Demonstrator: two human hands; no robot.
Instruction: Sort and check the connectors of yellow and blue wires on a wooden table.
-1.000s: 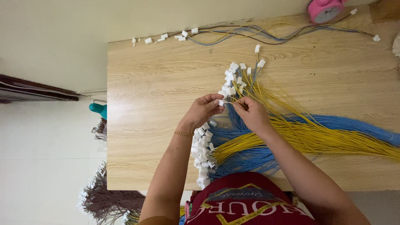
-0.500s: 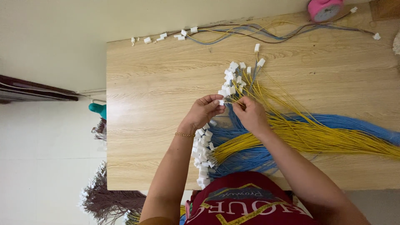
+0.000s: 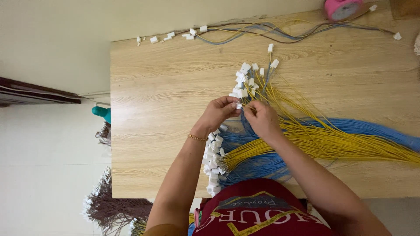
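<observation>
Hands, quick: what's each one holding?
Left hand: closed, pinching a small white connector.
Right hand: closed, pinching a yellow wire at it.

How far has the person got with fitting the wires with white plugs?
Done: a pile of plugged yellow and blue wires by the left arm. In hand: left hand and right hand pinch a small white plastic plug. Left: cannot tell how many.

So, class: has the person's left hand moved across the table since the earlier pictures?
No. The left hand sits at the same spot beside the white plug cluster, against the table's far edge.
</observation>
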